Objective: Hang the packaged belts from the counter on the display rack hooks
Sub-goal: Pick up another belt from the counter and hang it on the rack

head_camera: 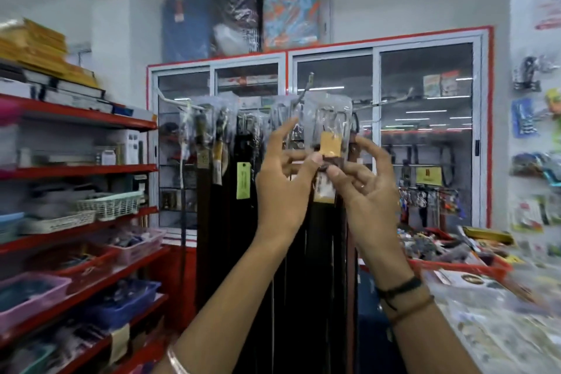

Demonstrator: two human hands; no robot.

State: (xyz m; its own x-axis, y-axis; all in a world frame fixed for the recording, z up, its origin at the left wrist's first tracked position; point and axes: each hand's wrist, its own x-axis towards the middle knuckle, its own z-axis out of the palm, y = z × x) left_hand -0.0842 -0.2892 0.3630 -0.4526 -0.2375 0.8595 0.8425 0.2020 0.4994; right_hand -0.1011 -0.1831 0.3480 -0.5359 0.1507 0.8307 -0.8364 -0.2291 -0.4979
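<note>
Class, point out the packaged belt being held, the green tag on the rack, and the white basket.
packaged belt [328, 118], head view, clear plastic top
green tag [243, 180], head view, tag middle
white basket [110, 205], head view, front wall

Both hands [328, 179] on packaged belt [328, 118] (blurred)

glossy clear plastic packaged belt [328, 118]; leather-like, seemingly matt strap; paper tag [331, 144].
</note>
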